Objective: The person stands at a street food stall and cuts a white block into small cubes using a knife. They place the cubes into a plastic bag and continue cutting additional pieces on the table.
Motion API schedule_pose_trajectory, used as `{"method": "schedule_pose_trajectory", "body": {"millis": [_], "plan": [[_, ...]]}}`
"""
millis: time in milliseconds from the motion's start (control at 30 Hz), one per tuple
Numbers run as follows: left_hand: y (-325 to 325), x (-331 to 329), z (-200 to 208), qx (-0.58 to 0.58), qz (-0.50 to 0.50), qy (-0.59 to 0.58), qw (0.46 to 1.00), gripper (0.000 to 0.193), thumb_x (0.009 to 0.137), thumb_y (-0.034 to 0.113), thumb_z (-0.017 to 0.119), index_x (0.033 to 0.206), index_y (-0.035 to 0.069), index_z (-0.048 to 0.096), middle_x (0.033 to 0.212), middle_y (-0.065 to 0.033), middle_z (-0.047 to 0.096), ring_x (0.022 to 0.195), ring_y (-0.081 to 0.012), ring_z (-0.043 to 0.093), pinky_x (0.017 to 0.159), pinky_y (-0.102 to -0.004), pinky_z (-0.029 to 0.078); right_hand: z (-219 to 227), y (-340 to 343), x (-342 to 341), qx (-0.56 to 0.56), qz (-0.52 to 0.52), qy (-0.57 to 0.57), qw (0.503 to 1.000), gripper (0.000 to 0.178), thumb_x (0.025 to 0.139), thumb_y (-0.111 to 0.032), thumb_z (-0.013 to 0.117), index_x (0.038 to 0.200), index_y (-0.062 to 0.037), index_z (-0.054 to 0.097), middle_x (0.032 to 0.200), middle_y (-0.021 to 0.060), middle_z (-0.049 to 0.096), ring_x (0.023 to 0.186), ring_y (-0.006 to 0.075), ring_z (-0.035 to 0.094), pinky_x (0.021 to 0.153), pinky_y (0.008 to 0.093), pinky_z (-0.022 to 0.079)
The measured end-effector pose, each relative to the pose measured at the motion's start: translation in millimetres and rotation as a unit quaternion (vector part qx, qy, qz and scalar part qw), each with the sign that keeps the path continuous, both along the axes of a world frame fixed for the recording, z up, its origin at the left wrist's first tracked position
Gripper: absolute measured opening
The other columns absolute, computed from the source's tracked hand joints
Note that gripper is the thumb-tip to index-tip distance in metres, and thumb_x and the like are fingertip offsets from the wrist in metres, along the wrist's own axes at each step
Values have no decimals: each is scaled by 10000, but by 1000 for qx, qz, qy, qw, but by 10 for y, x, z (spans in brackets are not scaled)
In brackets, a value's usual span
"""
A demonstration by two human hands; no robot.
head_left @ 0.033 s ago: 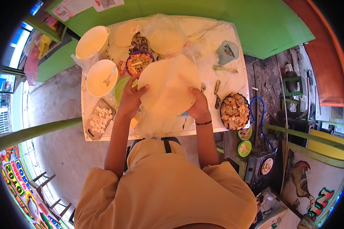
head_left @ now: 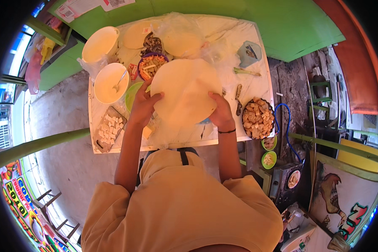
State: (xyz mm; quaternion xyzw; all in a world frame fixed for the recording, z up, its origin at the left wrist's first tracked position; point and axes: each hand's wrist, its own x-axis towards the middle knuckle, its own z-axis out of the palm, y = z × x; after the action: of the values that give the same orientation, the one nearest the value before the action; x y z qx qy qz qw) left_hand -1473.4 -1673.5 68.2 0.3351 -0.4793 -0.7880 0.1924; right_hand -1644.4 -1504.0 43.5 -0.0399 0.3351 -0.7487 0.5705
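A thin, round, pale wrapper sheet [head_left: 187, 94] is stretched between my hands above the middle of the table. My left hand [head_left: 143, 105] pinches its left edge, thumb on top. On the opposite edge my right hand [head_left: 221, 111] grips in the same way; its fingers are partly hidden under the sheet. Beyond the sheet stands a purple bowl [head_left: 153, 65] of carrot strips and other cut pieces. A green bowl or plate [head_left: 131, 97] shows partly behind my left hand. Farther back, more round wrappers [head_left: 181, 42] lie with clear plastic.
At the left stand two white tubs [head_left: 101, 44], the nearer holding a spoon [head_left: 121, 80]. Diced white cubes cover a cutting board [head_left: 101, 145] at the near left corner. Fried pieces fill a dark round tray [head_left: 258, 119] at the right edge; a grey-blue container [head_left: 250, 53] sits behind.
The view has shifted slightly, with the table a little higher in it. Both hands keep their grip on the wrapper sheet in nearly the same pose.
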Motion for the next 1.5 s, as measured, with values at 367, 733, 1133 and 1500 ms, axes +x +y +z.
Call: {"method": "schedule_pose_trajectory", "body": {"millis": [367,733,1133,1500], "plan": [[917,630,-1322,-127,-350,-192,908,311,862,177,618,1098,-24,595,864,-100,654,717,-150,637,619,-285,530,-499,934,327,397,38,445,802,261,878,-106,573,1099,29,609,934,173,671,843,205,649,756,302,493],[829,864,-1719,-187,-287,-336,877,312,853,262,641,955,-32,669,694,-111,678,556,-163,653,560,-283,524,-1459,558,481,371,21,653,660,414,807,-216,668,1180,-56,585,1018,232,629,936,372,612,819,427,492],[686,1384,-1794,-258,20,-331,907,271,833,260,676,866,-8,649,754,-127,675,665,-243,669,591,-342,521,-1553,500,1122,332,168,714,593,403,812,-248,654,1184,-113,581,1084,174,572,999,351,560,805,463,488],[591,1620,-2047,-339,92,-415,839,537,782,331,721,1181,64,479,1069,-221,536,939,-378,574,818,-464,470,-1522,291,1209,297,154,691,641,303,815,-233,643,1084,-93,630,959,163,622,914,338,599,791,433,493]]}}
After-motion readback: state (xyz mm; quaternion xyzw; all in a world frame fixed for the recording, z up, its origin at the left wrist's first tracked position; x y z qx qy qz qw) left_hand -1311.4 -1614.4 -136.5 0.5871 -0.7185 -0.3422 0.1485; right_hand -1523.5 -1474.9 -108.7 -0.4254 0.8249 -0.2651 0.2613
